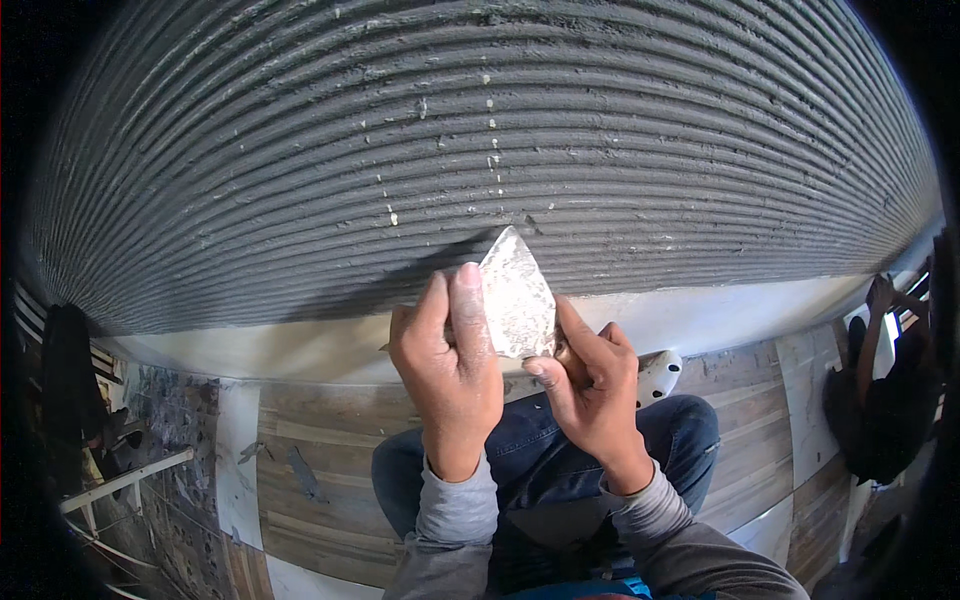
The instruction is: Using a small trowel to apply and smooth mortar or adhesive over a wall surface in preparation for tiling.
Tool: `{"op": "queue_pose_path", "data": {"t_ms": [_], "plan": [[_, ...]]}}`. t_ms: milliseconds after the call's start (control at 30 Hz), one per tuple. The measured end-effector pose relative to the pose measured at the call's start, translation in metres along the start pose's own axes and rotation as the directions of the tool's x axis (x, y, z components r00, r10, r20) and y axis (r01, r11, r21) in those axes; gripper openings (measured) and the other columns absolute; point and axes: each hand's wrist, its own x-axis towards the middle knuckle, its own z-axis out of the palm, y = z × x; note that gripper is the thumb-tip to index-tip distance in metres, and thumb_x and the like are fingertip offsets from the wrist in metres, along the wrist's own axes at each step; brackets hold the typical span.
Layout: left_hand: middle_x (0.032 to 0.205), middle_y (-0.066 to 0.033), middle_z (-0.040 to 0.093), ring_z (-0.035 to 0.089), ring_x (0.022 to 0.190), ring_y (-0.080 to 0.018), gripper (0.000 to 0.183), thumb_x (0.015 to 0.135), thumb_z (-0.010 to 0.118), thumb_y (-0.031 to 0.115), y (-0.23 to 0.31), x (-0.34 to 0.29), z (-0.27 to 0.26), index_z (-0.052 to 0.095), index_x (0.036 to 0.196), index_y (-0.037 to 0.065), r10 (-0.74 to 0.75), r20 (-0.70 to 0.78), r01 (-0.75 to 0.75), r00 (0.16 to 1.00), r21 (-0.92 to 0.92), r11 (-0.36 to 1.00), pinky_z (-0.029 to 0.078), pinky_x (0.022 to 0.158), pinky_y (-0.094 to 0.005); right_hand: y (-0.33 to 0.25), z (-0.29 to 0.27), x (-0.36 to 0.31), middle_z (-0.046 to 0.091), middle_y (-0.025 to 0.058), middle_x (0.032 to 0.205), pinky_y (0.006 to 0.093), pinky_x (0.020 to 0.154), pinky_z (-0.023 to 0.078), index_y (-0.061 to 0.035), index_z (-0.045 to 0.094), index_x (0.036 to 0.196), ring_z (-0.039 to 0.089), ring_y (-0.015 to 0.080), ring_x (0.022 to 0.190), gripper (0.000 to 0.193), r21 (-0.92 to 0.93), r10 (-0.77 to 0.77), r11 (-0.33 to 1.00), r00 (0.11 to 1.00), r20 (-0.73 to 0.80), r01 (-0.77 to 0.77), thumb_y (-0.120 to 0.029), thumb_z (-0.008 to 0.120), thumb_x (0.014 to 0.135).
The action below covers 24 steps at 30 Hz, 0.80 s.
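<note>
A pointed, flat, pale plate (519, 295) with a mottled, speckled face is held between my two hands, its tip pointing up at the wall. Whether it is a trowel blade or a broken piece of tile, I cannot tell. My left hand (450, 365) is closed on its left edge, thumb along the face. My right hand (592, 385) pinches its lower right corner; a small brownish bit shows beside those fingers. Just beyond the tip rises a wall of grey mortar (650, 150) combed into long horizontal ridges, dotted with pale specks.
A smooth cream band (290, 345) runs below the mortar. Wood-look floor tiles (320, 470) carry scraps of grey mortar. By my right knee is a white thing with black spots (660, 376). Another person (890, 390) is at the far right. A pale bar (130, 480) sits lower left.
</note>
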Motion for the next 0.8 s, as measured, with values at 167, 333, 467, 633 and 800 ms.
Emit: {"op": "queue_pose_path", "data": {"t_ms": [167, 333, 467, 633, 800], "plan": [[0.061, -0.0057, 0.044, 0.036, 0.059, -0.0116, 0.036, 0.106, 0.051, 0.017, -0.006, 0.003, -0.004, 0.050, 0.075, -0.001, -0.052, 0.036, 0.058, 0.998, -0.177, 0.982, 0.031, 0.055, -0.0332, 0.000, 0.009, 0.000, 0.058, 0.0016, 0.057, 0.0311, 0.059, 0.028, 0.0023, 0.061, 0.132, 0.046, 0.0164, 0.047, 0.067, -0.062, -0.043, 0.997, 0.997, -0.061, 0.039, -0.035, 0.080, 0.080], [0.063, -0.0019, 0.041, 0.034, 0.063, -0.0076, 0.036, 0.107, 0.050, 0.017, -0.013, 0.004, 0.000, 0.049, 0.076, -0.001, -0.037, 0.031, 0.043, 0.999, -0.229, 0.972, 0.030, 0.054, -0.0295, -0.005, 0.013, -0.002, 0.055, -0.0028, 0.055, 0.0304, 0.059, 0.027, 0.0002, 0.061, 0.134, 0.045, 0.0128, 0.047, 0.069, -0.118, -0.032, 0.993, 0.996, -0.088, 0.021, -0.036, 0.081, 0.079], [0.064, -0.0016, 0.042, 0.035, 0.063, -0.0077, 0.037, 0.107, 0.050, 0.019, -0.010, 0.008, 0.004, 0.049, 0.076, -0.002, -0.063, 0.000, 0.061, 0.998, -0.278, 0.959, 0.031, 0.055, -0.0294, -0.005, 0.016, -0.001, 0.053, -0.0036, 0.055, 0.0304, 0.059, 0.027, -0.0002, 0.060, 0.135, 0.045, 0.0122, 0.048, 0.070, -0.123, -0.013, 0.992, 0.995, -0.097, 0.001, -0.034, 0.082, 0.078], [0.063, -0.0025, 0.043, 0.036, 0.063, -0.0086, 0.038, 0.106, 0.051, 0.020, -0.014, 0.012, 0.009, 0.050, 0.076, -0.002, -0.090, -0.007, 0.083, 0.996, -0.316, 0.945, 0.031, 0.056, -0.0302, -0.006, 0.015, 0.005, 0.051, -0.0032, 0.054, 0.0306, 0.059, 0.027, 0.0004, 0.059, 0.136, 0.045, 0.0126, 0.048, 0.071, -0.163, -0.022, 0.987, 0.995, -0.099, 0.006, -0.033, 0.082, 0.078], [0.071, 0.0039, 0.041, 0.033, 0.071, -0.0054, 0.034, 0.106, 0.052, 0.019, -0.014, 0.006, 0.001, 0.049, 0.079, -0.001, -0.060, 0.074, 0.079, 0.995, -0.274, 0.958, 0.029, 0.059, -0.0247, -0.006, 0.011, 0.001, 0.052, -0.0027, 0.055, 0.0307, 0.059, 0.027, 0.0015, 0.059, 0.136, 0.046, 0.0133, 0.048, 0.072, -0.161, -0.020, 0.987, 0.997, -0.077, 0.007, -0.034, 0.082, 0.078]]}}
